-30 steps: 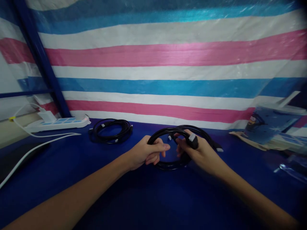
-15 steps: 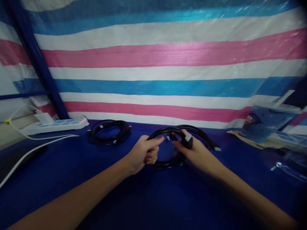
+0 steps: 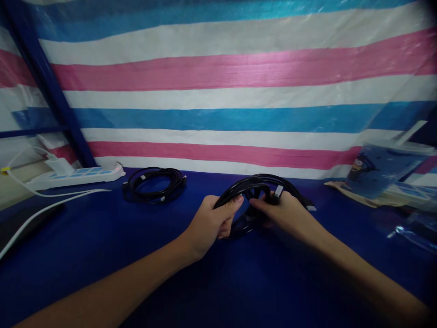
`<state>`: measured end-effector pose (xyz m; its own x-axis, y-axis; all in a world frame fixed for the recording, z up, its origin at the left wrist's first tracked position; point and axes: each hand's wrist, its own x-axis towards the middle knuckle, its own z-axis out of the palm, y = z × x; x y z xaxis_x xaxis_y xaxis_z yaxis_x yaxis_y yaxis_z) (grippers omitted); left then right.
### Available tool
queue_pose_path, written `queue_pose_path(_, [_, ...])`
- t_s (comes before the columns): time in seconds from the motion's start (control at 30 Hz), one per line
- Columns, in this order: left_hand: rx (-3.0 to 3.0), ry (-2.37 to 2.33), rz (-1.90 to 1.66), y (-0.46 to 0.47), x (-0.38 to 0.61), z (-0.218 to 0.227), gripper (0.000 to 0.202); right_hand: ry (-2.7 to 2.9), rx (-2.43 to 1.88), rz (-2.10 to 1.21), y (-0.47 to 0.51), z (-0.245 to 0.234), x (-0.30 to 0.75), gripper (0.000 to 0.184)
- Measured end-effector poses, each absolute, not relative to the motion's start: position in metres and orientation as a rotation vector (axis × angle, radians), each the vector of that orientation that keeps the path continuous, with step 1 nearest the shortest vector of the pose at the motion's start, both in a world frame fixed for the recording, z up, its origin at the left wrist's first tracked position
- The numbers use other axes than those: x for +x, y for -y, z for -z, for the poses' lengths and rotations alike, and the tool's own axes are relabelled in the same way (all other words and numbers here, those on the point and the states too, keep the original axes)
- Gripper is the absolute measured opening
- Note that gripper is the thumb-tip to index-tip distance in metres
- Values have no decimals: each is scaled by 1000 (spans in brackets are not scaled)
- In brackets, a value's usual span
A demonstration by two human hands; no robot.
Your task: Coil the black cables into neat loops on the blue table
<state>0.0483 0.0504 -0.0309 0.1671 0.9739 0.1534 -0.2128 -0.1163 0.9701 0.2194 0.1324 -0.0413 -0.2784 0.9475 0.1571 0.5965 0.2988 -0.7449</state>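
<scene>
A coiled black cable [image 3: 241,186] is held between my two hands above the blue table. My left hand [image 3: 218,221] is closed around the left side of the loop, thumb on top. On the right side, my right hand [image 3: 285,210] grips the cable near its end, where a plug with a light grey tip [image 3: 278,191] sticks up by the knuckles. Some of the right fingers are hidden behind the cable. Just behind this hand lies another black cable coil [image 3: 287,183], partly covered, with a grey-tipped connector [image 3: 310,207] at its right end.
A third black cable coil [image 3: 175,184] lies at the back left. Beside it are a white power strip [image 3: 92,175], a white cord [image 3: 41,212] and a dark flat object [image 3: 44,223]. At right stand a blue drink cup [image 3: 375,168] and clear plastic [image 3: 414,232]. Striped sheeting [image 3: 218,100] hangs behind.
My left hand has shifted right, nearer my right hand, and the held loop has narrowed. The plug at my right hand has tilted. The view has shifted slightly.
</scene>
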Motion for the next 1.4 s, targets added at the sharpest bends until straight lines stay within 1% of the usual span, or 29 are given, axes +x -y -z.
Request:
queue_pose_path(0.07, [1239, -840, -1249, -49, 49, 31, 56, 1964, -1297, -831, -131, 40, 219, 23])
queue_pose_path(0.2, [1193, -787, -1233, -50, 48, 31, 57, 1877, -1131, -1146, -125, 36, 213, 9])
queue_pose_path(0.23, [1184, -770, -1224, -50, 48, 32, 57, 1837, -1104, -1190, -123, 35, 211, 9])
queue_pose_path(0.33, [1142, -702, -1209, -51, 47, 33, 56, 1733, -1069, -1283, -118, 36, 208, 11])
queue_pose_path(0.5, [1034, -525, -1111, -49, 43, 30, 53, 1564, -890, -1704, -112, 38, 205, 16])
queue_pose_path(0.57, [1025, -477, -1058, -48, 41, 27, 54, 1540, -790, -1779, -111, 37, 204, 19])
queue_pose_path(0.63, [1039, -491, -1060, -48, 41, 25, 54, 1628, -808, -1650, -110, 36, 204, 18])
queue_pose_path(0.67, [1042, -523, -1088, -48, 41, 23, 54, 1719, -883, -1471, -109, 34, 204, 15])
queue_pose_path(0.73, [1018, -604, -1170, -49, 42, 22, 53, 1899, -1071, -925, -109, 32, 204, 11])
queue_pose_path(0.8, [989, -634, -1216, -49, 43, 20, 53, 1950, -1171, -402, -109, 30, 206, 10])
queue_pose_path(0.83, [991, -617, -1202, -48, 43, 20, 53, 1933, -1158, -250, -109, 29, 208, 13])
queue_pose_path(0.87, [1004, -586, -1172, -47, 43, 19, 54, 1917, -1116, -195, -109, 28, 209, 20])
queue_pose_path(0.9, [1022, -549, -1132, -47, 41, 18, 54, 1913, -1054, -217, -110, 28, 210, 31])
queue_pose_path(0.97, [1058, -482, -1020, -45, 36, 16, 53, 1952, -917, -366, -111, 28, 211, 51])
queue_pose_path(1.03, [1100, -448, -886, -45, 29, 14, 53, 2009, -837, -555, -110, 28, 211, 65])
queue_pose_path(1.07, [1123, -447, -828, -46, 26, 14, 53, 2021, -826, -651, -110, 27, 210, 65])
queue_pose_path(1.13, [1170, -495, -797, -49, 22, 14, 53, 1987, -818, -852, -108, 25, 208, 50])
queue_pose_path(1.2, [1212, -634, -931, -54, 23, 18, 54, 1906, -816, -1044, -106, 22, 206, 33])
queue_pose_path(1.23, [1243, -743, -1045, -57, 24, 21, 55, 1869, -826, -1096, -105, 21, 206, 29])
queue_pose_path(1.27, [1289, -864, -1166, -60, 26, 25, 55, 1851, -841, -1096, -104, 19, 207, 28])
queue_pose_path(1.33, [1430, -1096, -1338, -66, 27, 32, 54, 1879, -843, -949, -104, 18, 209, 23])
queue_pose_path(1.4, [1591, -1225, -1314, -71, 25, 37, 50, 1952, -822, -762, -106, 18, 212, 17])
